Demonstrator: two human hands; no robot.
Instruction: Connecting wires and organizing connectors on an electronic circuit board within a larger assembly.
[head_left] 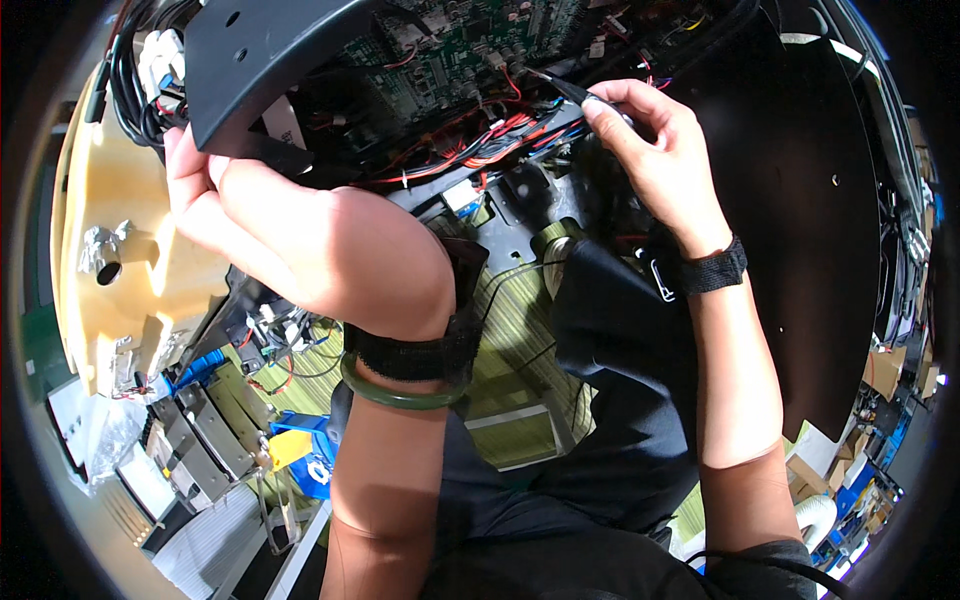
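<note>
My right hand (655, 135) pinches a pair of black pointed tweezers (568, 88). The tips reach a small connector with a red wire on the green circuit board (430, 70). Just below the board runs a bundle of red, black and blue wires (510, 135). At the upper left, my left hand (225, 185) is bent round the lower corner of a black metal cover (270, 75), its fingers curled there and partly hidden. Beside those fingers hangs a bundle of black cables with white connectors (160, 62).
A tan panel (150, 290) stands at the left, above loose wires and metal brackets (210, 430). Near them sits a blue bin (310, 450). A large black panel (800, 240) fills the right side. Cardboard boxes (885, 372) lie at the far right.
</note>
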